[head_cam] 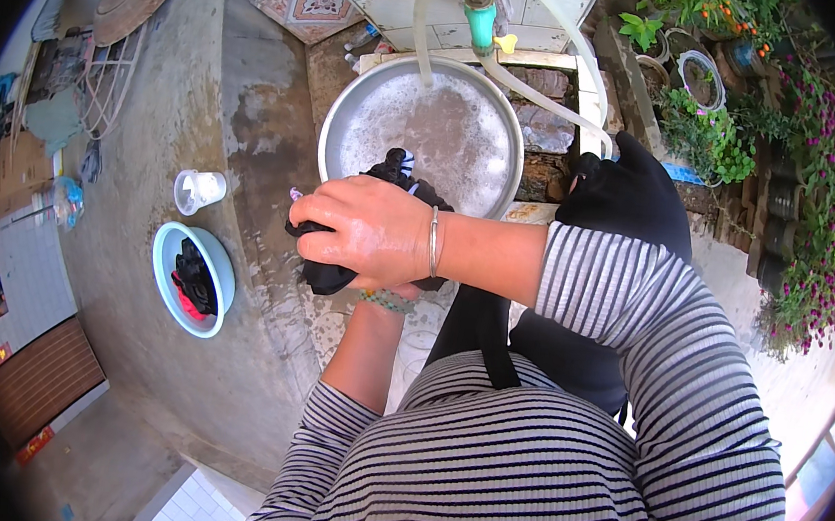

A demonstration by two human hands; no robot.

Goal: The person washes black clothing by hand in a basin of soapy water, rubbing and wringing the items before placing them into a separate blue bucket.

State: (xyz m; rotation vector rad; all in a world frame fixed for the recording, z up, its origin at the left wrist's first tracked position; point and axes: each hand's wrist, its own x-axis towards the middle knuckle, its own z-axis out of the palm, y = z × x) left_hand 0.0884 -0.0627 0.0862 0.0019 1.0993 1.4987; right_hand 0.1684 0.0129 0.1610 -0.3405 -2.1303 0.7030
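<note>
My right hand (368,229), wet and with a metal bangle at the wrist, grips a bundle of black cloth (329,276). Beneath it is my left hand (401,293), a beaded bracelet at its wrist, mostly hidden by the right hand and the cloth; its fingers cannot be seen. Part of the cloth reaches over the near rim of a round metal basin (516,157) holding sudsy, greyish water. A pale hose hangs down into the basin's far side. To the left on the ground, a light blue plastic basin (229,265) holds black and red cloth (195,277).
A clear plastic tub (199,191) lies beside the blue basin. Beyond the metal basin, a green tap fitting (479,25) with a yellow lever carries hoses (535,98). Potted plants (705,130) stand at the right. A patterned tile (310,3) lies near the tiled wall.
</note>
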